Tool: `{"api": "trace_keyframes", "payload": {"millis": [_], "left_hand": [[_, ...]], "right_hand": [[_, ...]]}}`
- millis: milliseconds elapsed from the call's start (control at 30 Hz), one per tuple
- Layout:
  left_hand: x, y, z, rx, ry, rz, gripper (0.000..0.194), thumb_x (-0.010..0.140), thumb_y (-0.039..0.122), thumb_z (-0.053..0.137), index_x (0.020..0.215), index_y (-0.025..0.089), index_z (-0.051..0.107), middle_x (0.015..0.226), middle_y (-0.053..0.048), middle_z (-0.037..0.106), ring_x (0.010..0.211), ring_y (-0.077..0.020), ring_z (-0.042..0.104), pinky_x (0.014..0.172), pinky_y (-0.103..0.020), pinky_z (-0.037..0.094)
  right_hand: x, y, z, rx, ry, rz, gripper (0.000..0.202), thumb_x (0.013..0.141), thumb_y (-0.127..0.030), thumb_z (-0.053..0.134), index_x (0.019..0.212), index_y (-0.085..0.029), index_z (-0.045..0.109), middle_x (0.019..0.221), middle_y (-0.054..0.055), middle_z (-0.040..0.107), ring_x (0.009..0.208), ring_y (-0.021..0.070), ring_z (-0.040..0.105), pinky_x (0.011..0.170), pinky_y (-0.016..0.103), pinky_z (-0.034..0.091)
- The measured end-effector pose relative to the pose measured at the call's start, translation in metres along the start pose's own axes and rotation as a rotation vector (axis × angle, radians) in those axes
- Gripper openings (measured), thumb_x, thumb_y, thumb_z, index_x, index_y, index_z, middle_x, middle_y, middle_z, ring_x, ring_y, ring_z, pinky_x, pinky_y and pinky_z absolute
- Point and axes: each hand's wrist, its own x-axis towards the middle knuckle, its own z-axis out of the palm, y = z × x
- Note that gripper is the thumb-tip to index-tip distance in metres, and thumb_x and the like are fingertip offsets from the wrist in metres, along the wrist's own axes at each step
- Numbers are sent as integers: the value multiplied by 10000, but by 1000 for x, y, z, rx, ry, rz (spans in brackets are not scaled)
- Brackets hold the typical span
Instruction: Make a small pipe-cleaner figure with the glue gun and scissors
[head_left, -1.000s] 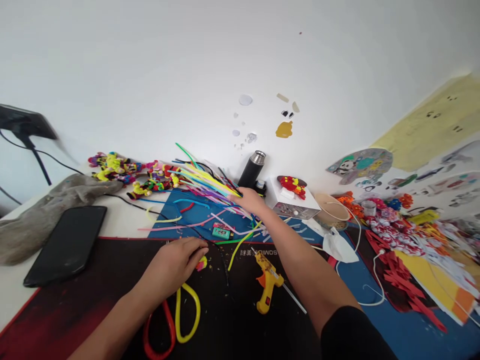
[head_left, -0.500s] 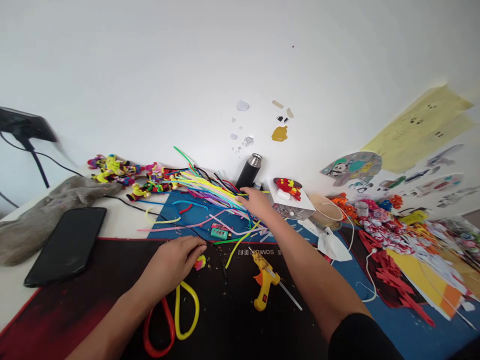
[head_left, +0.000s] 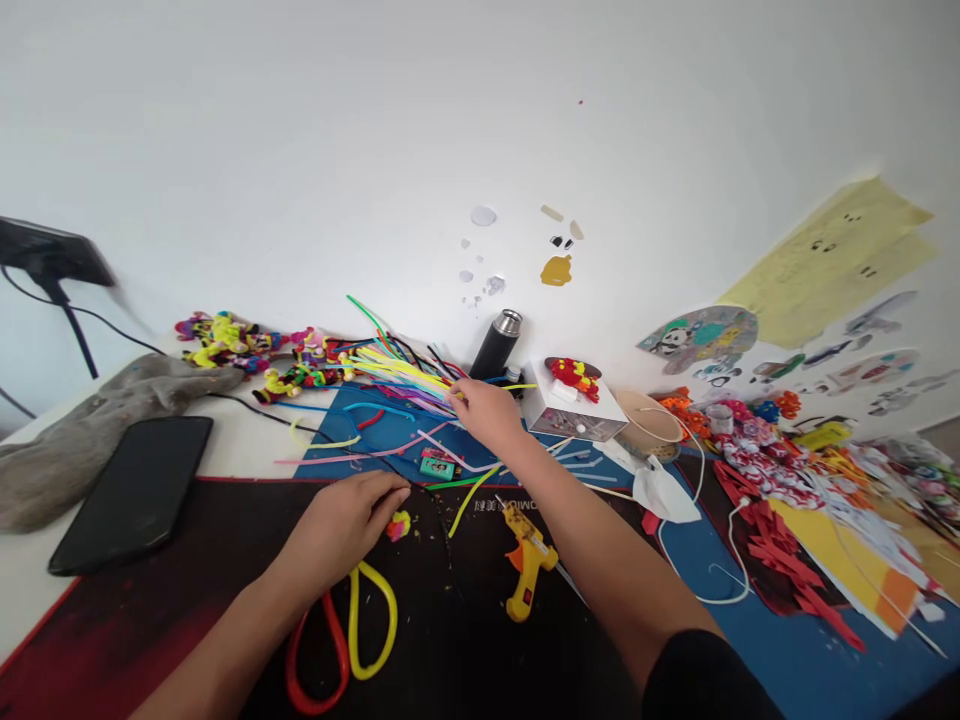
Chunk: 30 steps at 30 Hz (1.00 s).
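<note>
My right hand (head_left: pixel 484 415) reaches into the bundle of coloured pipe cleaners (head_left: pixel 401 375), its fingers closed on some of them near their right end. How many it holds is hidden. My left hand (head_left: pixel 341 520) is near the front with thumb and fingers pinched together; what is in them I cannot make out. Just right of its fingertips lies a small pink and yellow fuzzy piece (head_left: pixel 398 525). Below that hand are a yellow loop (head_left: pixel 390 625) and a red loop (head_left: pixel 341 650), shaped like scissor handles. A yellow glue gun (head_left: pixel 529 575) lies between my arms.
A black flask (head_left: pixel 495 345) stands behind the bundle, beside a white box (head_left: pixel 609 422) with a red figure on it. Small fuzzy dolls (head_left: pixel 225 345) lie back left, near a black phone (head_left: pixel 135 490). A white cord (head_left: pixel 739 600) loops on the right.
My right hand has shifted left along the pipe cleaners, and the bundle's right end has come apart, showing more of the table. My left hand has stayed nearly still.
</note>
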Motion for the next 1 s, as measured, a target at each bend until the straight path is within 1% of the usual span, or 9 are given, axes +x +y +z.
{"api": "trace_keyframes", "payload": {"millis": [100,233,433,600,767,867,933,1000], "left_hand": [[1,1,-3,-10,1,-11,334,1078,429,491,1053,262,779,1084,-51,850,998,-264,799,906,-347,577],[1,3,-5,-16,8,-11,327,1077,414,492,1052,269,785,1085,-43,853,1004,-262,798,917,-346,580],[1,3,-3,-26,-1,-20,332,1082,402,485,1047,260,783,1096,-46,848,1015,-260,795,914,-354,576],[1,2,-2,-34,-9,-34,336,1082,414,481,1049,262,778,1099,-47,846,1017,-261,789,914,-359,567],[2,-3,0,-45,-5,-39,334,1074,424,478,1042,270,772,1095,-50,846,1019,-270,786,923,-371,563],[3,-9,0,-60,44,-53,336,1059,453,492,1042,276,777,1125,-65,847,1047,-287,781,945,-386,565],[4,-11,-3,-80,116,-86,347,1045,477,505,1077,270,782,1162,-82,844,1081,-302,772,970,-399,565],[6,-9,-10,-94,208,-142,360,1034,488,519,1137,259,778,1174,-93,839,1076,-308,769,955,-403,573]], "right_hand": [[8,-12,7,-26,-35,5,212,1076,-383,608,1146,-265,769,1126,74,827,1042,273,759,854,333,494],[17,-16,12,-65,-68,48,220,1070,-375,612,1157,-242,765,1083,109,831,1036,306,768,842,354,503],[17,-16,18,-95,-73,104,230,1087,-336,564,1136,-240,767,1043,106,833,986,278,773,818,330,483],[13,-18,15,-85,-43,116,261,1103,-349,525,1183,-232,744,1018,89,827,959,260,764,784,311,450],[7,-17,11,-73,-54,128,265,1100,-354,525,1212,-227,730,1012,68,823,942,242,754,752,294,430],[3,-17,13,-77,-69,121,257,1095,-351,533,1203,-229,731,1038,69,824,948,238,752,754,293,432],[1,-18,14,-85,-78,116,253,1091,-349,538,1194,-226,734,1043,78,824,954,244,754,763,298,438],[0,-20,14,-92,-90,110,244,1089,-345,545,1174,-222,738,1033,90,823,948,250,756,773,304,448]]}}
